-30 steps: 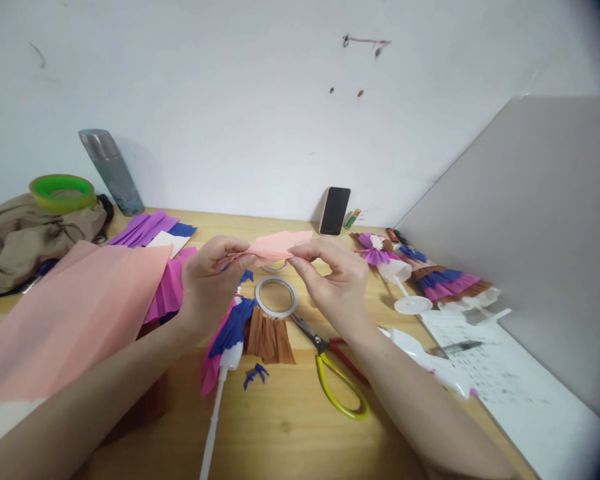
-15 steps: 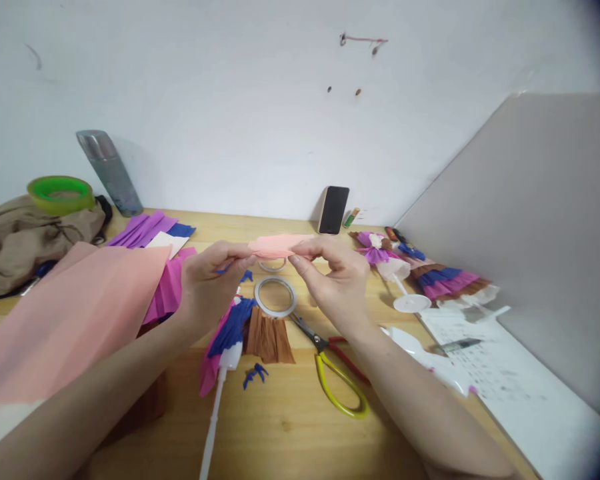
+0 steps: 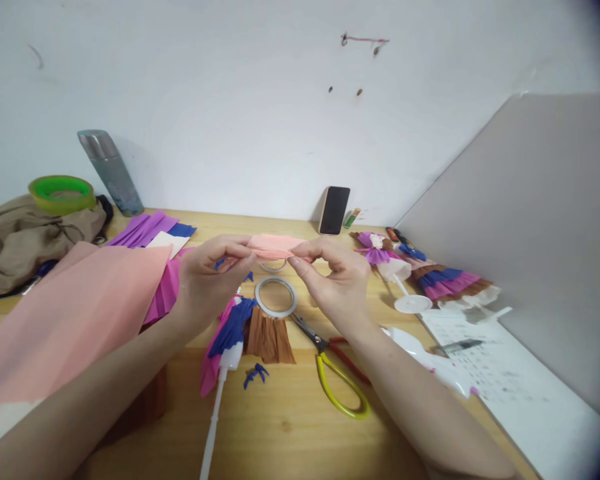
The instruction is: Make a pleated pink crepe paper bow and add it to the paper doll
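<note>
A small strip of pink crepe paper (image 3: 275, 245), gathered in folds along its near edge, is held up above the table between my two hands. My left hand (image 3: 213, 273) pinches its left end between thumb and fingers. At the right end, the thumb and fingertips of my right hand (image 3: 335, 277) are closed on the same strip. Below it lie two rolls of narrow tape (image 3: 257, 297), the farther one partly hidden. A white stick wrapped in blue and magenta paper (image 3: 230, 333) lies beside pleated brown paper (image 3: 271, 340).
Scissors (image 3: 325, 353) with red and yellow handles lie below my right hand. A large pink sheet (image 3: 80, 313) covers the left side. Farther back stand a flask (image 3: 111, 173) and a phone (image 3: 334, 210). A craft knife (image 3: 460, 346) lies at right near layered paper pieces (image 3: 450, 280).
The fingers of my left hand have shifted slightly left along the pink strip, and its gathered edge looks a little different. My right hand stays almost in place.
</note>
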